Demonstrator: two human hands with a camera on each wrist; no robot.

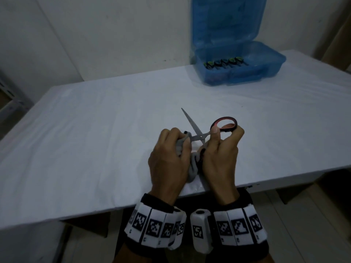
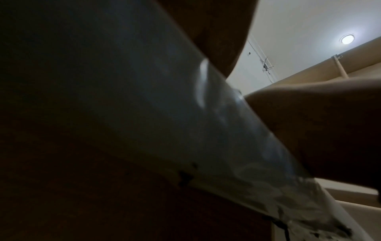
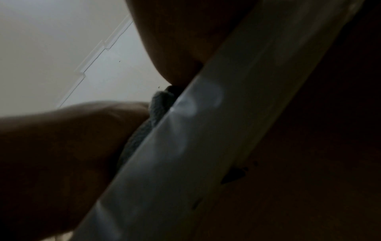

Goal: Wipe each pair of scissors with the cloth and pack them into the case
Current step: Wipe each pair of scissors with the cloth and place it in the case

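Observation:
My right hand (image 1: 221, 147) grips the red-and-black handle of a pair of scissors (image 1: 197, 132), spread open with one blade pointing up and away. My left hand (image 1: 171, 154) clutches a grey cloth (image 1: 192, 168) wrapped round the other blade, which is hidden in the folds. Both hands work over the near edge of the white table (image 1: 95, 139). The open blue plastic case (image 1: 239, 63) stands at the far right with several green-and-black handled scissors (image 1: 222, 62) lined up inside. The right wrist view shows a strip of the cloth (image 3: 158, 106) above the table edge.
The case lid (image 1: 226, 21) stands upright against the wall. Both wrist views are dark, filled by the table's front edge (image 2: 164, 114), the table edge (image 3: 185, 138) and the underside. A metal shelf (image 1: 7, 99) stands at the far left.

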